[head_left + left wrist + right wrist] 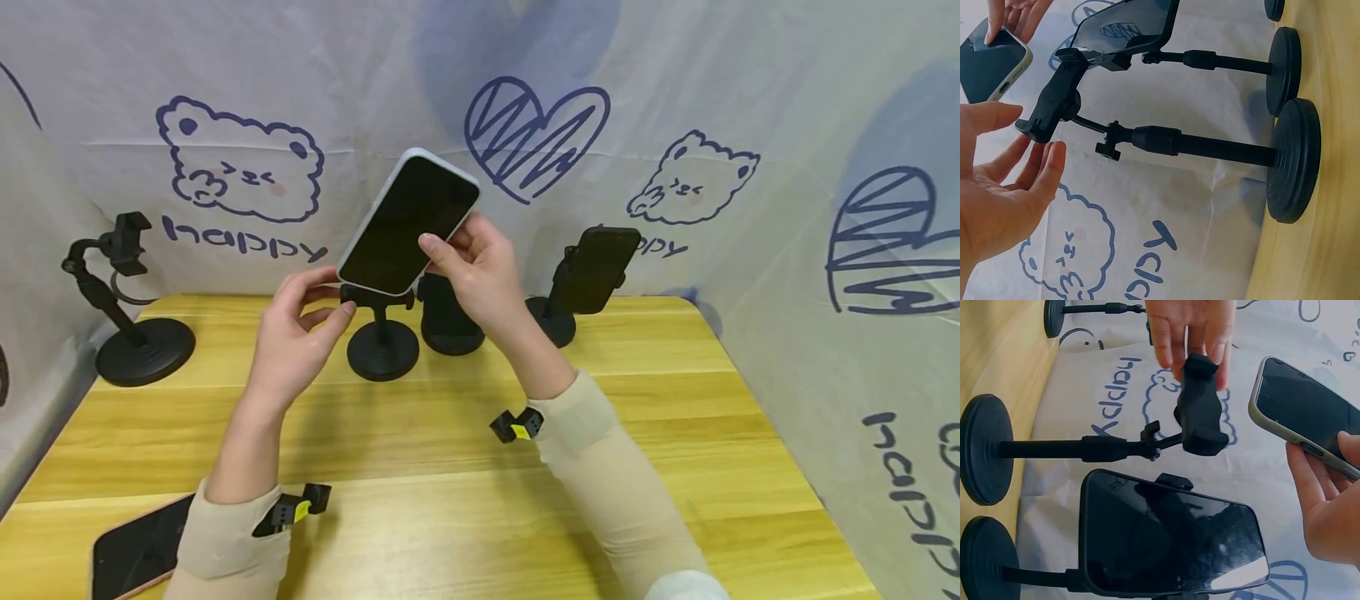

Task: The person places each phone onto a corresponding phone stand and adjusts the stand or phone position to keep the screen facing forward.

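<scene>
My right hand (487, 271) holds a smartphone (412, 221) in a pale case, thumb on the dark screen and fingers behind it. The phone is tilted, above and partly in front of a black phone stand (382, 350). At the left end of that stand's clamp (1054, 103) is my left hand (296, 333), its thumb on one side and loosely bent fingers on the other. In the right wrist view, the clamp (1202, 406) has no phone in it, and the held phone (1307, 403) is apart from it.
Close to the right stands another phone stand (452, 342), bearing a dark phone (1172, 534). Farther right, a third holds a black phone (596, 271). An unloaded stand (146, 350) is at far left. A pink-edged phone (142, 546) lies at front left. Printed cloth (360, 75) hangs behind the table.
</scene>
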Available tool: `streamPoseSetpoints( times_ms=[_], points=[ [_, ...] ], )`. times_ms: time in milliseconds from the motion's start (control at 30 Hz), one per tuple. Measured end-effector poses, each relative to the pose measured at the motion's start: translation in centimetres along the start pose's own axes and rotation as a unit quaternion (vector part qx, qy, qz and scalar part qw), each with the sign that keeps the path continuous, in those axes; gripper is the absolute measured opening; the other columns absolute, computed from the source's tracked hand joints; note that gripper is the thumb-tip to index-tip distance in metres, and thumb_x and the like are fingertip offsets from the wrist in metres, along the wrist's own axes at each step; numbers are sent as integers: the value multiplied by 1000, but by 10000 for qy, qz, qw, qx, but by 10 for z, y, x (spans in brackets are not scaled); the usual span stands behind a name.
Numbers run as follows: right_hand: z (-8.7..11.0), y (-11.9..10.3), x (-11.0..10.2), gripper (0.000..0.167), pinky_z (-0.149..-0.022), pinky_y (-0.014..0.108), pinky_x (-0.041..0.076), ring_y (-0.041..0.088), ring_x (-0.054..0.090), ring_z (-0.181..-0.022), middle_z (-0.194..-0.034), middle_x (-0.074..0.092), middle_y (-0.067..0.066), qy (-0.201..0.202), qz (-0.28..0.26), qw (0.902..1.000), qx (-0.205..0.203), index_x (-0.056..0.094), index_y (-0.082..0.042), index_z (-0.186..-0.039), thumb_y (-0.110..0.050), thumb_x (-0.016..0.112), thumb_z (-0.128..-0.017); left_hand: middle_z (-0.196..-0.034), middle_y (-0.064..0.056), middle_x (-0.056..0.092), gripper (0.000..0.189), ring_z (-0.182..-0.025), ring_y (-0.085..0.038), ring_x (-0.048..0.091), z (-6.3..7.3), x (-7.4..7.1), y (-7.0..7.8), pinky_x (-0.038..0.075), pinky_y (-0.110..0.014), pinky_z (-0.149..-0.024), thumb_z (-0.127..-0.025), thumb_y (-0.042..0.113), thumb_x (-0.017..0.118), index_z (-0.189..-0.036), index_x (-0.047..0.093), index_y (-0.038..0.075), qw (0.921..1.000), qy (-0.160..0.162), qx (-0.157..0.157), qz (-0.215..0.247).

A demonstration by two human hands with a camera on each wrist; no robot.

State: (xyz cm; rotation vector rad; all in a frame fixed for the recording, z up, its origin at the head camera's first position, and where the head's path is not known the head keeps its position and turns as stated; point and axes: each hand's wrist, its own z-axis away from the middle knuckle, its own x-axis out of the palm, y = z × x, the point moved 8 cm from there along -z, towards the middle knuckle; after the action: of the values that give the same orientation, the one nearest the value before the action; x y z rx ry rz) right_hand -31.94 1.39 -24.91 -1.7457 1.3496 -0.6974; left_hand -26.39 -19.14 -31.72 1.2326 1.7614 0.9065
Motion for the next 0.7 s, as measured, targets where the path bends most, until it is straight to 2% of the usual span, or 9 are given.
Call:
streamPoseSetpoints(
  times_ms=[200, 400, 567, 700],
  points=[
    [-5, 13, 1, 23, -86, 40, 63, 21, 74, -94, -114, 71, 28, -22, 34, 9998, 211, 60, 11, -121, 3, 66, -99, -121, -2, 55, 37, -114, -10, 61, 0, 2, -2, 53, -14, -93, -95, -9, 67, -132, 61, -9, 9995, 62, -68, 313],
    [-7, 24, 1, 27, -87, 41, 63, 24, 74, -98, -117, 72, 27, -73, -6, 9993, 363, 60, 9, -125, 2, 65, -100, -117, -3, 58, 32, -113, -13, 63, 0, 2, -1, 54, -14, -93, -95, -10, 67, -126, 63, -11, 9994, 198, -71, 267],
    [-8, 28, 2, 26, -87, 40, 63, 19, 72, -94, -116, 72, 26, -132, 46, 9988, 461, 60, 8, -125, 0, 66, -101, -116, 1, 58, 31, -115, -19, 63, 0, 1, -2, 54, -14, -93, -95, -10, 67, -126, 64, -11, 9992, 271, -91, 271],
    [-8, 31, 3, 24, -88, 39, 63, 16, 70, -90, -113, 72, 26, -231, 38, 9984, 513, 60, 8, -122, 0, 65, -101, -116, 3, 58, 31, -114, -18, 63, 0, 1, -3, 54, -15, -92, -95, -10, 67, -126, 64, -12, 9990, 290, -94, 338]
  ],
)
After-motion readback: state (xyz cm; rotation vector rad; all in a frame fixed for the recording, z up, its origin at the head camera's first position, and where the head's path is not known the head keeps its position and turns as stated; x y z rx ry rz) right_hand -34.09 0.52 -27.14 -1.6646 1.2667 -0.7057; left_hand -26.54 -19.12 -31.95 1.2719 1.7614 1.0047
